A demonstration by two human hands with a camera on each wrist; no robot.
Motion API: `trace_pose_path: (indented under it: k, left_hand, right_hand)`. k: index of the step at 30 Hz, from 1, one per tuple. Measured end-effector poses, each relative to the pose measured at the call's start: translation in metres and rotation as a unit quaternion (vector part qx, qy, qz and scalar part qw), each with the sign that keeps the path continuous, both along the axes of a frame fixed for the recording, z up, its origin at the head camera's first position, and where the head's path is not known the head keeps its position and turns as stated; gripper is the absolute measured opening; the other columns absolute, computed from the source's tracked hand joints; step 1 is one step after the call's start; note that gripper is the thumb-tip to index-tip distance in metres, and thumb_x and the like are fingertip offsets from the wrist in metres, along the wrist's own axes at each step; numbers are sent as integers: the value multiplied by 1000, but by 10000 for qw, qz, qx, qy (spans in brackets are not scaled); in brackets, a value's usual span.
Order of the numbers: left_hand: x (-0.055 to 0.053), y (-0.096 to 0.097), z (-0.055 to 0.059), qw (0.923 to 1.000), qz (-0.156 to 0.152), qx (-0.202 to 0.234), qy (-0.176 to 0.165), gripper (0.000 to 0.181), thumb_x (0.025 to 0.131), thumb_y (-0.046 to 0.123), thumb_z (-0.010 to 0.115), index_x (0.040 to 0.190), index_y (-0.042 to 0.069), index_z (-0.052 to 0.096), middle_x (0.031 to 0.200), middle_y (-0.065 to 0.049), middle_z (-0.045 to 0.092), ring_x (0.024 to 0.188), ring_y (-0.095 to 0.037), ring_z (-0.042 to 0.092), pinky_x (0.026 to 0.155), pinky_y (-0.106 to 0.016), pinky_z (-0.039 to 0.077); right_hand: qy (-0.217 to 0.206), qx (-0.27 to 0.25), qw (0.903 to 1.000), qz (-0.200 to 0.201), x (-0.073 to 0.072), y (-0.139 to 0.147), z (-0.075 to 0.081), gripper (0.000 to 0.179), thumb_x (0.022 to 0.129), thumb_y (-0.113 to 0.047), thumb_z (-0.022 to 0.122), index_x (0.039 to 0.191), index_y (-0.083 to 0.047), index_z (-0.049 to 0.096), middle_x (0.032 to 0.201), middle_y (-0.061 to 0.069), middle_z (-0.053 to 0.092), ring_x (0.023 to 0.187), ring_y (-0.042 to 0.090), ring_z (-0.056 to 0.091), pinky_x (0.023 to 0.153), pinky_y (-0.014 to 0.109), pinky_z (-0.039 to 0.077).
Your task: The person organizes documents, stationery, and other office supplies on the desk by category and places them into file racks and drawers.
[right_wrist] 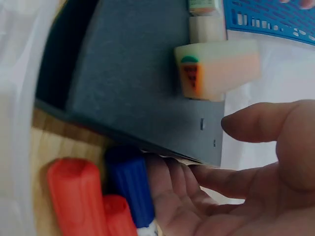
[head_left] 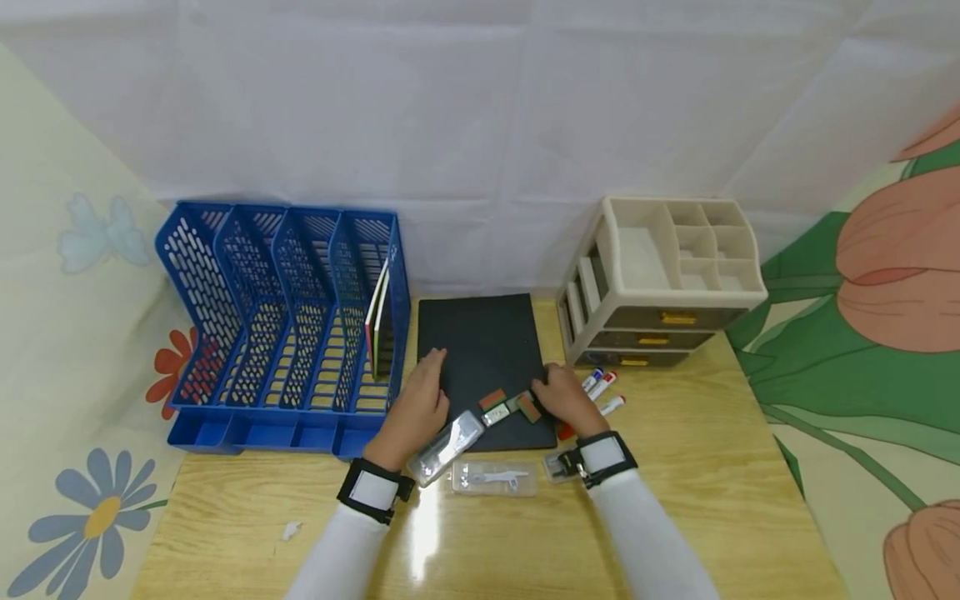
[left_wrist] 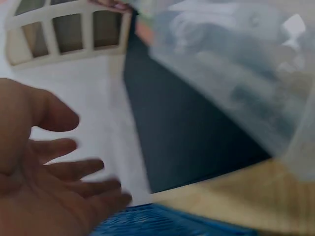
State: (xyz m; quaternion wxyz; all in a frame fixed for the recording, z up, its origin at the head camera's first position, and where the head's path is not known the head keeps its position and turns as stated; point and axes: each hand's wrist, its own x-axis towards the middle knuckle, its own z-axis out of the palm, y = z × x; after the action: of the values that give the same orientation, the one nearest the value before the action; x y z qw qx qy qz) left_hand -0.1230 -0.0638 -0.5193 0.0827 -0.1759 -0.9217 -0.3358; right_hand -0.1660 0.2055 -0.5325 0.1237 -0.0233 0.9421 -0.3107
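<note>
While the left hand [head_left: 418,407] and right hand [head_left: 566,397] are held wide, the black board [head_left: 480,342] is flanked. Eraser-like blocks [head_left: 529,407] between them could be spilled by tilting.

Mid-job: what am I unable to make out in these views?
Head: right end of small case, under right wrist strap.
Head: markings on the white block, too small.
Left wrist: part of black panel, behind blurred clear case.
Right wrist: lower ends of red caps, cut by bottom edge.
</note>
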Motion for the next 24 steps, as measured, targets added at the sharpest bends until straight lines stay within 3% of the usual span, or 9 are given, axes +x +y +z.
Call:
trace_pose_path:
  k: [4,7,13,19,22,24]
  left_hand:
    - [-5,6,-17,9948,5,-732,-704,61,84,4,59,142,-5,42,150,-37,29,134,-58,25,105,-66,36]
    - [-5,8,-25,9901,13,-883,-1090,63,84,5,59,144,-4,40,152,-38,24,136,-60,18,105,-68,34]
    - [-3,9,-35,9912,-87,-820,-1037,59,86,4,62,141,-7,43,148,-43,27,134,-60,20,108,-62,34]
    - [0,9,-39,9889,-175,-862,-1200,62,90,18,67,144,-2,43,152,-38,23,139,-55,15,109,-61,35]
    - [0,9,-40,9877,-173,-818,-1325,66,89,23,68,146,0,41,155,-35,20,141,-53,13,109,-60,35]
    - [0,9,-41,9877,-166,-800,-1336,69,89,24,69,146,0,40,155,-35,19,141,-53,12,109,-60,35]
  right_hand:
    - [21,-4,10000,-75,2,-3,-2,45,95,-15,51,125,18,52,119,40,58,110,48,56,89,58,50]
    - [21,14,9998,-178,3,-5,-4,45,95,-16,51,125,17,52,119,40,56,111,49,54,88,57,51]
    - [-67,-179,9990,-411,4,-8,-6,47,95,-19,51,128,15,50,121,39,49,110,47,52,87,56,50]
    - [-399,-661,9952,-596,3,-2,-9,55,98,-21,49,140,13,38,136,39,41,123,48,45,100,59,43]
    - [-591,-1031,9906,-676,5,0,-8,57,99,-22,48,146,6,33,140,34,43,125,44,46,101,58,42]
    - [-711,-1282,9862,-767,7,0,-6,57,100,-23,48,148,1,30,136,30,48,118,41,52,95,56,46]
